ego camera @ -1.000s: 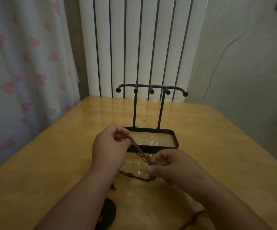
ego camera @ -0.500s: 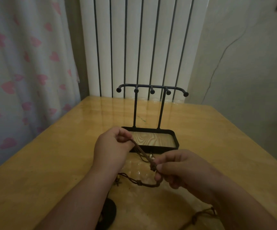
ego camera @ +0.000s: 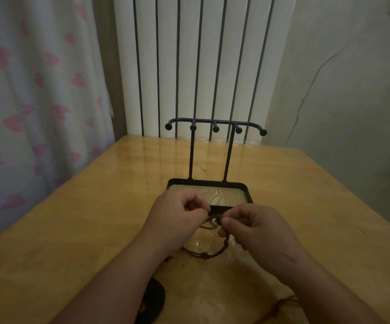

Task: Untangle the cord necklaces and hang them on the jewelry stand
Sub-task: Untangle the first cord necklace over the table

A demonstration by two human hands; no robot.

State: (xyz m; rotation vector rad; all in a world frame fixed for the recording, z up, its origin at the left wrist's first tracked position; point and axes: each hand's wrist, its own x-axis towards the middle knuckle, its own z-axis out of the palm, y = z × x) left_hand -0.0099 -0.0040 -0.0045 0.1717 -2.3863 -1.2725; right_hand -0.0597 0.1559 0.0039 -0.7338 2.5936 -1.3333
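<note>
My left hand (ego camera: pixel 177 213) is curled, thumb and forefinger pinching one end of a short snarled stretch of the brown cord necklace (ego camera: pixel 204 255). My right hand (ego camera: pixel 259 232) pinches the other end, so both hands are grasping the cord with the tangle caught between them. That held stretch runs left to right. The rest of the cord droops in a knotted loop under the hands, toward me, down to the bench (ego camera: pixel 72 230); I cannot tell whether it touches.

I judge the untangling is not finished. The jewelry stand (ego camera: pixel 191 155) lies straight ahead. Its tray (ego camera: pixel 247 190) is just beyond my knuckles, and its crossbar (ego camera: pixel 215 121) is higher and farther back, running across like the held cord, with its pegs bare and facing me. The left hand sits slightly nearer the tray. Hanging will mean carrying the loop forward and up.

Close to me, at the bottom edge, lie a dark disc (ego camera: pixel 153 300) and a second cord (ego camera: pixel 285 302).
</note>
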